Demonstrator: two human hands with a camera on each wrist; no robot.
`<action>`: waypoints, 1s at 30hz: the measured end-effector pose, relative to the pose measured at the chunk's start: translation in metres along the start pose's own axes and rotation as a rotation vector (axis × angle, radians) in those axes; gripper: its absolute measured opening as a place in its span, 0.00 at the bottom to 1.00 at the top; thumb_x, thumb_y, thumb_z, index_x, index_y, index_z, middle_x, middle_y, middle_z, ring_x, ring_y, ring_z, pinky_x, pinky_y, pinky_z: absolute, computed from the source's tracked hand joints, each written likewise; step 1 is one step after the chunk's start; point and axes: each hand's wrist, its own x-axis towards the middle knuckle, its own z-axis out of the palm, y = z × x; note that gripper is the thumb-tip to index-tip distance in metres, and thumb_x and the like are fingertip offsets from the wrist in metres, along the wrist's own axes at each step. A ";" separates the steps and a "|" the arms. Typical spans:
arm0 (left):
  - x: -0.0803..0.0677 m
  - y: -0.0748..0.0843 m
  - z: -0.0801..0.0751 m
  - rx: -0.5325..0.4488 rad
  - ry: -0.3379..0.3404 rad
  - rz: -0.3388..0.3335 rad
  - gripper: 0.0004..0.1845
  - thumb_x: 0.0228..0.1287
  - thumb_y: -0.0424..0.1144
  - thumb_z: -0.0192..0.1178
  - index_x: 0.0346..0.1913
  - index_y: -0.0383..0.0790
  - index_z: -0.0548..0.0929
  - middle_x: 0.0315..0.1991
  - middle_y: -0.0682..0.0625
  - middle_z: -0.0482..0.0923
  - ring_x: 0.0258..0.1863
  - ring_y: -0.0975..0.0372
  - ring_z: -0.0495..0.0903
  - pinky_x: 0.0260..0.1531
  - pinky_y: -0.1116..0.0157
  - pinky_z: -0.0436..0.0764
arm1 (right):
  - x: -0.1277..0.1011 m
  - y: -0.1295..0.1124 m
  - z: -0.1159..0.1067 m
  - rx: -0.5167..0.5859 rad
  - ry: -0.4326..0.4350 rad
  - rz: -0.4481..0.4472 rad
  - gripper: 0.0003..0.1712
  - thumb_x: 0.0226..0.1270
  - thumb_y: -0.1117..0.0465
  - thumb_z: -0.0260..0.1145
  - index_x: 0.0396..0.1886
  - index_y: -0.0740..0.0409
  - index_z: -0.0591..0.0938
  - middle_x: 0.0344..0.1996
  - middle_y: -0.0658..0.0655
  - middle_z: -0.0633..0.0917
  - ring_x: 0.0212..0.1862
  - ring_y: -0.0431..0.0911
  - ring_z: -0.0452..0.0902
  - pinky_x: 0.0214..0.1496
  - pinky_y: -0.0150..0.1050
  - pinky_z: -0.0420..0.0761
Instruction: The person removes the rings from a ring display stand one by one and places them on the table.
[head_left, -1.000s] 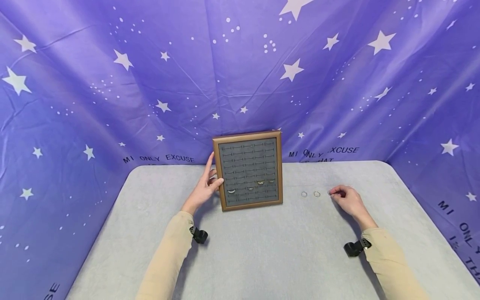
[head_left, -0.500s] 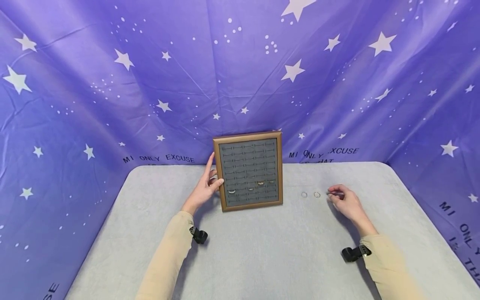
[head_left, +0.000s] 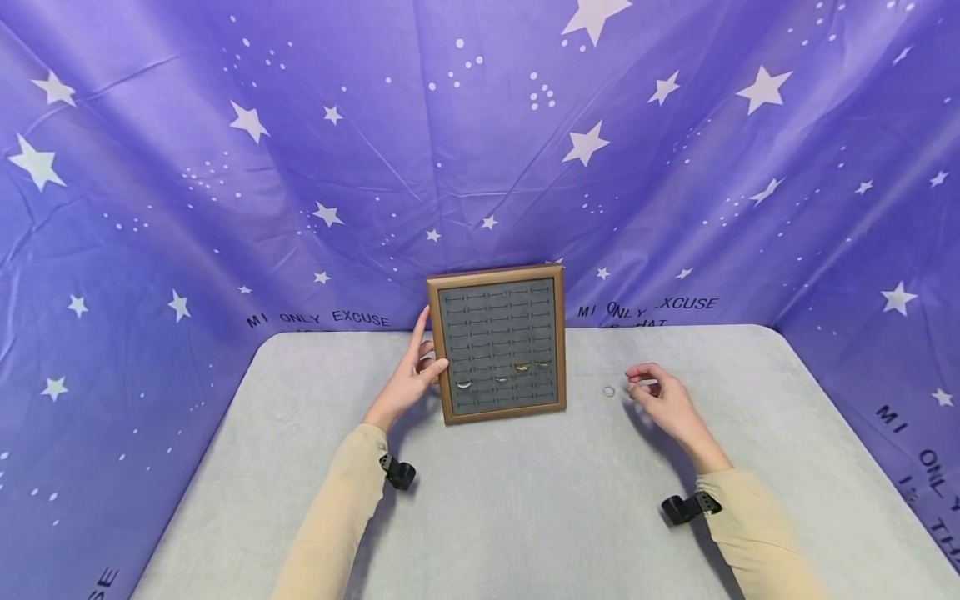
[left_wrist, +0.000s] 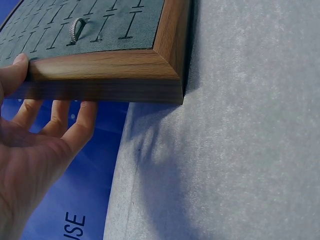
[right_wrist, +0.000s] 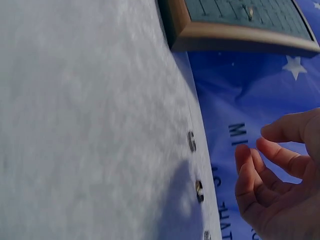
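Left grip (head_left: 411, 379) braces the framed ring board (head_left: 498, 342), fingers straight, keeping it propped upright at the worktop's (head_left: 525, 500) back; right grip (head_left: 663, 400) hovers, loosely curled, empty, over rings (head_left: 608, 391) lying beside the board.

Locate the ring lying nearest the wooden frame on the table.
In the head view the ring lies on the grey table, right of the wooden frame and just left of the right hand.

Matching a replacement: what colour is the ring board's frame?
Brown wood grain frame, clearest in the left wrist view.
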 end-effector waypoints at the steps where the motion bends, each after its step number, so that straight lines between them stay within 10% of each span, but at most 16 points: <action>1: 0.000 0.000 0.000 -0.003 0.000 -0.005 0.48 0.69 0.22 0.51 0.78 0.55 0.35 0.62 0.28 0.67 0.50 0.44 0.76 0.46 0.59 0.80 | 0.000 -0.002 0.001 0.007 -0.003 -0.003 0.14 0.66 0.73 0.59 0.50 0.74 0.75 0.40 0.73 0.80 0.27 0.47 0.78 0.21 0.38 0.78; 30: 0.005 -0.025 -0.002 0.046 0.053 0.024 0.48 0.69 0.26 0.55 0.76 0.72 0.41 0.63 0.33 0.68 0.51 0.45 0.76 0.43 0.58 0.82 | 0.003 -0.023 0.050 0.154 -0.056 -0.022 0.13 0.65 0.73 0.60 0.48 0.69 0.77 0.34 0.72 0.81 0.24 0.58 0.77 0.17 0.42 0.77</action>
